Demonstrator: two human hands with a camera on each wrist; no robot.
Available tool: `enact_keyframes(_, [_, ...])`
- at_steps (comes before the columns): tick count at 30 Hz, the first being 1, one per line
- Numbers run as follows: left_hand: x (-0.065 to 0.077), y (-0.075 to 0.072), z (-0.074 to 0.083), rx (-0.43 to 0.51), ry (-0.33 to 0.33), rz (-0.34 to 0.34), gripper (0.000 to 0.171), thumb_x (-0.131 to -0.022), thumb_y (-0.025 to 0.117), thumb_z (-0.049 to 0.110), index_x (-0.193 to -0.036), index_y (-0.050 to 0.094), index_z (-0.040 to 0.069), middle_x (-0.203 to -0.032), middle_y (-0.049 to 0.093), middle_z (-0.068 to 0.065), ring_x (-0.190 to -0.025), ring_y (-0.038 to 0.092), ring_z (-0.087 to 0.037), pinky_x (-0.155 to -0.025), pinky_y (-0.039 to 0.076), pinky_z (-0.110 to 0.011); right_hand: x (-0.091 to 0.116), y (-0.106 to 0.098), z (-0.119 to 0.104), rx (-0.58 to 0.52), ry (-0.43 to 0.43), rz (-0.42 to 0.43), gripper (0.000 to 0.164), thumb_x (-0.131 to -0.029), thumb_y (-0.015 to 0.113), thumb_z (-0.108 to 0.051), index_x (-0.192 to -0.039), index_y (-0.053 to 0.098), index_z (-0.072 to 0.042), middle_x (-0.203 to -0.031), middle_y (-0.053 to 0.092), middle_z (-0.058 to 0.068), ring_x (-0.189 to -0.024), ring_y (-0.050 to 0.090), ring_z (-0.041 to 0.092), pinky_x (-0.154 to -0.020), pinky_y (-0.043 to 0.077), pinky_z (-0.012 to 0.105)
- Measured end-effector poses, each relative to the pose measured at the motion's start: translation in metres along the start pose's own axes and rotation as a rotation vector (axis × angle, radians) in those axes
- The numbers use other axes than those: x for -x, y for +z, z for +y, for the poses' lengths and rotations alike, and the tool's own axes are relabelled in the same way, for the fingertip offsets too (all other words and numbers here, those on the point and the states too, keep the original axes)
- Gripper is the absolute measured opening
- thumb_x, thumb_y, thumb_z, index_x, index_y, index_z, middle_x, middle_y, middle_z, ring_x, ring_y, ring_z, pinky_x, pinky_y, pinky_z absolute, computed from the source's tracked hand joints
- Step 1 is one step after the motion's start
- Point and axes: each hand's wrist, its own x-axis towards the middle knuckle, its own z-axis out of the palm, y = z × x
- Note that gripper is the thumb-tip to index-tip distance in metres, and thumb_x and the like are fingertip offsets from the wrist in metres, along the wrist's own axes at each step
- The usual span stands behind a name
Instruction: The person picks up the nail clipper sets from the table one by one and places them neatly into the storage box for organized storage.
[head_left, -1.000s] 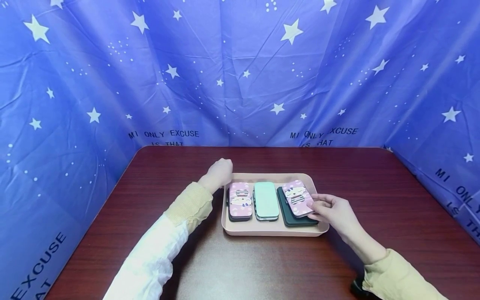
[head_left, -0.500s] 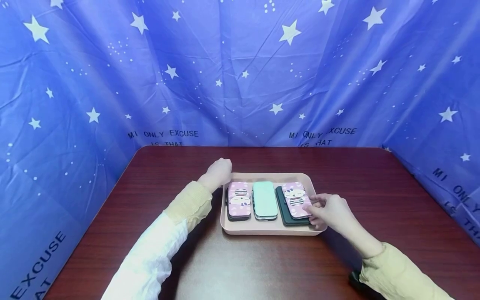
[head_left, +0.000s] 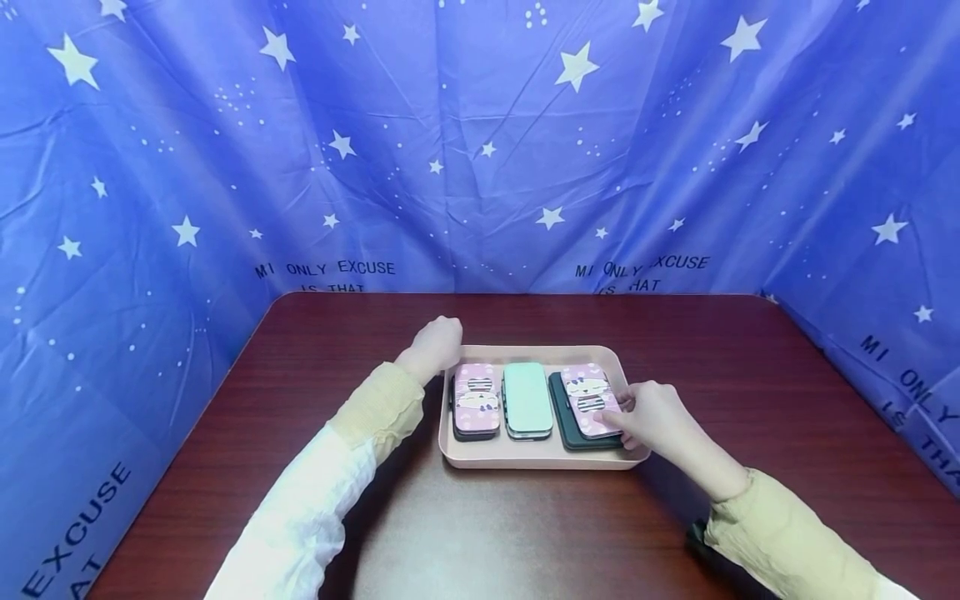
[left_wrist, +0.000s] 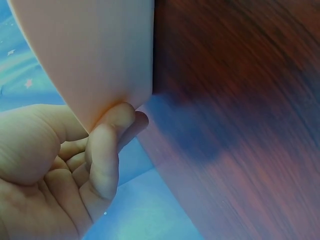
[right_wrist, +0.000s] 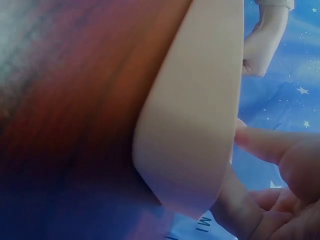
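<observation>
A beige tray (head_left: 525,458) holds three groups of flat cases. At its left lies a pink case (head_left: 477,417) with a cartoon animal print, over a dark one. The mint-green case (head_left: 527,400) sits in the middle. On the right, a second pink printed case (head_left: 588,385) lies slightly askew on a larger dark green case (head_left: 573,440). My right hand (head_left: 654,417) holds that pink case by its lower right edge, thumb on top. In the right wrist view the tray wall hides the case. My left hand (left_wrist: 75,160) pinches the tray's far left corner between thumb and curled fingers.
The tray stands on a dark reddish wooden table (head_left: 360,333). A blue curtain (head_left: 450,208) with white stars rises behind and at both sides. A black object (head_left: 723,562) shows partly beneath the right sleeve.
The right pink case has turned a little straighter on the dark green case, with my right hand shifting slightly left. My left hand stays at the tray corner.
</observation>
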Motion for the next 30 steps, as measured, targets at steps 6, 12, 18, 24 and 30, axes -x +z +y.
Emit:
enact_keyframes(6, [0.000, 0.005, -0.003, 0.006, -0.014, -0.007, 0.012, -0.081, 0.057, 0.000, -0.090, 0.065, 0.003, -0.092, 0.069, -0.013, -0.076, 0.064, -0.022, -0.064, 0.057, -0.035, -0.001, -0.001, -0.006, 0.036, 0.000, -0.058, 0.035, -0.078, 0.074, -0.020, -0.088, 0.064, 0.011, -0.058, 0.064, 0.007, -0.041, 0.062, 0.012, -0.041, 0.053, 0.025])
enact_keyframes(12, [-0.002, 0.006, -0.006, 0.008, -0.011, -0.008, 0.009, -0.083, 0.057, 0.003, -0.087, 0.065, 0.003, -0.090, 0.068, -0.012, -0.074, 0.063, -0.021, -0.065, 0.057, -0.034, -0.002, -0.002, -0.013, 0.092, -0.024, -0.059, 0.023, -0.076, 0.073, -0.019, -0.074, 0.068, 0.003, -0.049, 0.061, 0.004, -0.039, 0.060, 0.010, -0.039, 0.051, 0.024])
enact_keyframes(18, [-0.002, 0.002, -0.007, -0.004, -0.012, -0.010, 0.012, -0.081, 0.057, 0.001, -0.090, 0.065, 0.002, -0.094, 0.068, -0.013, -0.078, 0.064, -0.022, -0.067, 0.057, -0.036, -0.007, -0.002, -0.015, 0.158, -0.024, -0.058, 0.027, -0.075, 0.074, -0.021, -0.058, 0.059, -0.006, -0.044, 0.057, 0.000, -0.038, 0.059, 0.008, -0.039, 0.049, 0.022])
enact_keyframes(24, [0.001, 0.000, -0.012, 0.030, -0.002, -0.016, 0.012, -0.081, 0.055, -0.001, -0.077, 0.065, 0.004, -0.080, 0.069, -0.011, -0.062, 0.065, -0.018, -0.055, 0.056, -0.028, -0.009, -0.005, -0.014, 0.120, -0.035, -0.118, 0.023, -0.079, 0.072, -0.020, -0.068, 0.063, -0.001, -0.044, 0.058, 0.001, -0.038, 0.060, 0.010, -0.041, 0.053, 0.025])
enact_keyframes(30, [0.008, -0.001, -0.020, 0.135, -0.036, -0.076, 0.021, -0.086, 0.054, 0.008, -0.068, 0.065, 0.005, -0.056, 0.066, -0.009, -0.047, 0.065, -0.019, -0.046, 0.054, -0.025, -0.008, -0.022, -0.008, 0.009, -0.055, -0.162, 0.025, -0.085, 0.068, -0.019, -0.088, 0.066, 0.006, -0.055, 0.064, 0.006, -0.044, 0.063, 0.014, -0.047, 0.056, 0.028])
